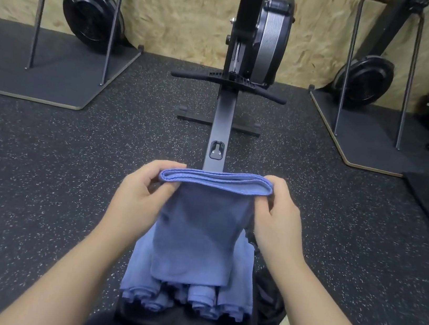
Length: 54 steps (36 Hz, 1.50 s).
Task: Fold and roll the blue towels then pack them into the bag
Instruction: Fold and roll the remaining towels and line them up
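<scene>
Both hands hold a folded blue towel up by its top corners.

At 6 o'clock, rolled blue towels (183,299) lie in a pile under the blue towel (202,232). The left hand (138,195) at 9 o'clock and right hand (275,212) at 3 o'clock pinch its folded upper edge, thumbs toward the camera, forearms angled inward. At 12 o'clock stands a rowing machine (246,56).

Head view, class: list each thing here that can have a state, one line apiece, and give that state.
Towel: folded, far end starting to roll, gripped at both corners, hanging over the pile.
Rolled towels: rolled, lying side by side under it.
Left hand: pinching the towel's left corner.
Right hand: pinching the right corner.
Rower: idle, handle docked.
Bag: cannot tell.
</scene>
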{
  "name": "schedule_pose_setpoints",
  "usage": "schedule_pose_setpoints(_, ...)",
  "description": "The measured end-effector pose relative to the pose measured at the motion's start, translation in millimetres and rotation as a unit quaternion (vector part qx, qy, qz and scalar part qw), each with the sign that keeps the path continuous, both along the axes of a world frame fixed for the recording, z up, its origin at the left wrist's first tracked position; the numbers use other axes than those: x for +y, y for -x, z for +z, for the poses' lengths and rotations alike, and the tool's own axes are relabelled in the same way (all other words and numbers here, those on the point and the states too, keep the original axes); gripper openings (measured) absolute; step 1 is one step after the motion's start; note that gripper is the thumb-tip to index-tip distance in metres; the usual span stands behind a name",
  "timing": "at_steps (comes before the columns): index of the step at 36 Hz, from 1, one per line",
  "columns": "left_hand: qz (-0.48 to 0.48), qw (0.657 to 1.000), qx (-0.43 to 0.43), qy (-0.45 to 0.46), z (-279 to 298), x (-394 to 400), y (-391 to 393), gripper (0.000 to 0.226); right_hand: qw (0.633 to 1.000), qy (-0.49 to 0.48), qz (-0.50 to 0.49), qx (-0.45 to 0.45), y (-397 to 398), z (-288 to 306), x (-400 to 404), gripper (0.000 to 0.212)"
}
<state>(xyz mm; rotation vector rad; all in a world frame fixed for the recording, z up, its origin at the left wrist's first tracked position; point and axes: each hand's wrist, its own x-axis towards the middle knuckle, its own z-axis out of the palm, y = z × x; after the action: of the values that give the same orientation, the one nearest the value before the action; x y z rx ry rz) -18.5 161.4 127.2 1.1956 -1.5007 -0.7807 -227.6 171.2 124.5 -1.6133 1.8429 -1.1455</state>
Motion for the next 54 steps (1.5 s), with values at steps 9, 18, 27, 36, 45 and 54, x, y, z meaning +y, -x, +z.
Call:
schedule_pose_setpoints(9,0.002,1.000,0.005,0.007,6,20,0,0.034,1.000,0.016,0.001,-0.012,2,2,23,0.020)
schedule_pose_setpoints(18,-0.012,1.000,0.009,0.016,29,63,-3,0.035,0.999,0.031,0.010,-0.019,2,20,67,0.028)
schedule_pose_setpoints(27,0.014,0.998,0.004,0.056,37,83,-8,0.049,0.998,0.054,0.017,-0.039,-1,34,90,0.016)
schedule_pose_setpoints(36,0.015,1.000,0.014,-0.008,15,62,-7,0.044,1.000,0.006,0.024,-0.001,3,17,73,0.012)
schedule_pose_setpoints(45,0.009,0.998,0.012,-0.069,-25,22,0,0.040,0.999,-0.043,0.006,0.012,9,-22,34,0.012)
schedule_pose_setpoints(54,0.019,0.996,0.049,-0.068,-47,-21,9,0.042,1.000,-0.017,0.007,0.003,12,-36,-6,0.023)
